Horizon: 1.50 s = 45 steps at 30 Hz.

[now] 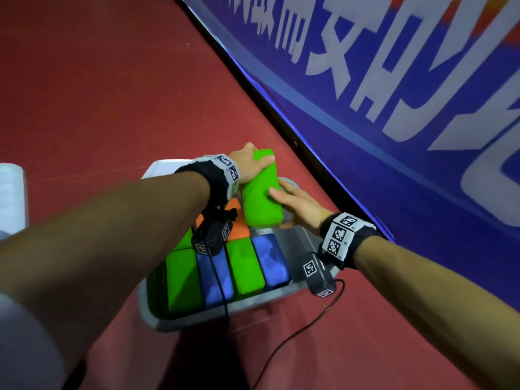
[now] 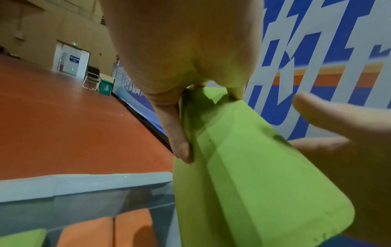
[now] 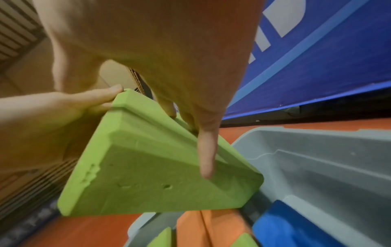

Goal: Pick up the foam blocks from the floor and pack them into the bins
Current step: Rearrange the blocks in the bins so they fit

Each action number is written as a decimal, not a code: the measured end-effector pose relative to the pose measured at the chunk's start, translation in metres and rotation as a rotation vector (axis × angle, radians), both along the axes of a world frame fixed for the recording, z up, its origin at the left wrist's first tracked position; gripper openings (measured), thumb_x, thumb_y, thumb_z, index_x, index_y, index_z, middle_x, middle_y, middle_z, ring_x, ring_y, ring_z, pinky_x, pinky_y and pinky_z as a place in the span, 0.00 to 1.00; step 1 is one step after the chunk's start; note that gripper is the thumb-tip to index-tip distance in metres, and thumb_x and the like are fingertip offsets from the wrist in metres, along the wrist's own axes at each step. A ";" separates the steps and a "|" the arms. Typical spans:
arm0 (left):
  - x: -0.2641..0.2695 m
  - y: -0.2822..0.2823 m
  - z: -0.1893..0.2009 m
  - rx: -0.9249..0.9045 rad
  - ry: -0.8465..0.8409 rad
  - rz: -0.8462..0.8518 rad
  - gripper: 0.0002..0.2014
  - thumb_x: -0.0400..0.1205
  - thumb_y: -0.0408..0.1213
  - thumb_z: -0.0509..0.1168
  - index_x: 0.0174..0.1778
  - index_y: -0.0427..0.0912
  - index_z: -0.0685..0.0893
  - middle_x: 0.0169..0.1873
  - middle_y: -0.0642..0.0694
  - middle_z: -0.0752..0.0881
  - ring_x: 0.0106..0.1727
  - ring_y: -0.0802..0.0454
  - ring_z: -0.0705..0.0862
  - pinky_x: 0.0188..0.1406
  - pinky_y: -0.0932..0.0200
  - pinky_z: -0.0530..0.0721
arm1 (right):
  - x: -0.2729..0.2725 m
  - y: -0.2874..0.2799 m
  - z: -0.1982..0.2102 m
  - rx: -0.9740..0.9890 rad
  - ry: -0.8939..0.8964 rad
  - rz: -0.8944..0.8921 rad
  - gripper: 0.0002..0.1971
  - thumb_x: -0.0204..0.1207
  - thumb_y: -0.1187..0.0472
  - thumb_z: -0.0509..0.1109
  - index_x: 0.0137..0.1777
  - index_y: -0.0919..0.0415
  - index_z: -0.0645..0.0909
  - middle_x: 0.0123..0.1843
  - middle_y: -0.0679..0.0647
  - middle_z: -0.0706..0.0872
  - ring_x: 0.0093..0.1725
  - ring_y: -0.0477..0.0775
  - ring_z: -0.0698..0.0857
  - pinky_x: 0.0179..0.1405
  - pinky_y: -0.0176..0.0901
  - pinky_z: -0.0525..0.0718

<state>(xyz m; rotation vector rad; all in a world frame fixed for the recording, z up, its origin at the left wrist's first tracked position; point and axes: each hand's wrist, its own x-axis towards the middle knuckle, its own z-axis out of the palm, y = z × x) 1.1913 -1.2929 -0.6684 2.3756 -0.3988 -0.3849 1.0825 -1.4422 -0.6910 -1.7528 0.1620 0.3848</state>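
Two hands hold one green block (image 1: 261,192) above the bin (image 1: 302,240): the left hand (image 1: 249,164) grips its far end, the right hand (image 1: 298,205) lies flat on its side. Better lower it straight into the free gap under the right hand, beside the orange blocks (image 1: 236,226).

large white chinese characters, cropped and not clearly readable, on the blue banner (image 1: 394,114).

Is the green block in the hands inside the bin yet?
Not yet. Both hands hold the green block above the bin, over the orange blocks.
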 end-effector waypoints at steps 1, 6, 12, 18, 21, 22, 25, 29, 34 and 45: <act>-0.001 -0.004 -0.005 -0.053 0.041 -0.003 0.27 0.86 0.57 0.59 0.76 0.43 0.68 0.66 0.36 0.82 0.58 0.39 0.84 0.46 0.56 0.79 | 0.000 -0.003 -0.002 -0.036 -0.018 -0.024 0.26 0.81 0.53 0.68 0.79 0.47 0.67 0.59 0.44 0.86 0.47 0.37 0.89 0.36 0.38 0.86; -0.006 -0.010 -0.033 -0.281 0.270 -0.043 0.41 0.83 0.40 0.69 0.85 0.56 0.49 0.67 0.35 0.80 0.49 0.38 0.83 0.51 0.42 0.88 | 0.013 -0.025 -0.027 -0.107 -0.084 -0.181 0.21 0.88 0.65 0.57 0.79 0.59 0.65 0.45 0.49 0.82 0.26 0.30 0.83 0.23 0.26 0.78; -0.004 0.009 -0.074 -0.068 0.174 -0.120 0.52 0.79 0.37 0.75 0.87 0.43 0.41 0.82 0.41 0.65 0.81 0.45 0.67 0.54 0.74 0.62 | 0.049 -0.035 -0.061 -0.226 -0.060 -0.277 0.19 0.88 0.58 0.58 0.78 0.57 0.70 0.45 0.49 0.85 0.24 0.32 0.82 0.22 0.29 0.79; 0.010 0.015 -0.138 0.382 0.150 -0.258 0.56 0.71 0.65 0.73 0.87 0.52 0.48 0.86 0.38 0.52 0.86 0.37 0.51 0.82 0.38 0.57 | 0.071 -0.034 -0.090 -0.232 -0.019 -0.276 0.12 0.89 0.60 0.56 0.69 0.57 0.72 0.39 0.49 0.83 0.21 0.32 0.80 0.18 0.28 0.76; 0.009 0.017 -0.156 0.500 0.156 -0.271 0.53 0.69 0.71 0.70 0.86 0.61 0.49 0.87 0.44 0.46 0.86 0.39 0.42 0.80 0.26 0.51 | 0.081 -0.027 -0.111 -0.252 0.024 -0.215 0.09 0.88 0.58 0.57 0.66 0.53 0.71 0.51 0.54 0.86 0.34 0.40 0.84 0.31 0.34 0.80; 0.009 0.019 -0.162 0.533 0.166 -0.276 0.53 0.69 0.73 0.69 0.85 0.64 0.48 0.87 0.45 0.43 0.86 0.39 0.39 0.77 0.22 0.48 | 0.085 -0.024 -0.118 -0.253 0.042 -0.195 0.12 0.88 0.57 0.58 0.69 0.56 0.71 0.56 0.56 0.85 0.40 0.44 0.84 0.36 0.37 0.80; 0.009 0.025 -0.177 0.643 0.210 -0.282 0.54 0.67 0.76 0.66 0.84 0.67 0.44 0.86 0.48 0.34 0.85 0.38 0.32 0.72 0.13 0.45 | 0.095 -0.020 -0.126 -0.386 0.035 -0.142 0.21 0.89 0.56 0.56 0.79 0.61 0.65 0.62 0.53 0.80 0.55 0.49 0.80 0.46 0.34 0.76; 0.007 0.035 -0.197 0.697 0.228 -0.265 0.58 0.63 0.78 0.68 0.84 0.69 0.41 0.84 0.50 0.29 0.84 0.35 0.31 0.67 0.10 0.46 | 0.109 -0.020 -0.148 -0.459 0.108 -0.048 0.21 0.89 0.55 0.54 0.78 0.64 0.65 0.67 0.59 0.80 0.49 0.48 0.81 0.40 0.24 0.77; 0.009 0.042 -0.213 0.750 0.212 -0.305 0.62 0.61 0.77 0.70 0.84 0.67 0.39 0.84 0.48 0.28 0.84 0.32 0.31 0.66 0.08 0.49 | 0.111 -0.019 -0.187 -0.498 0.221 -0.012 0.23 0.89 0.54 0.54 0.80 0.66 0.63 0.73 0.58 0.76 0.72 0.59 0.76 0.71 0.43 0.70; 0.012 0.043 -0.219 0.690 0.235 -0.309 0.62 0.60 0.76 0.72 0.84 0.68 0.41 0.84 0.46 0.29 0.83 0.31 0.31 0.66 0.08 0.47 | 0.115 -0.032 -0.234 -0.623 0.459 -0.042 0.41 0.79 0.31 0.55 0.78 0.65 0.72 0.77 0.64 0.75 0.74 0.65 0.76 0.77 0.59 0.69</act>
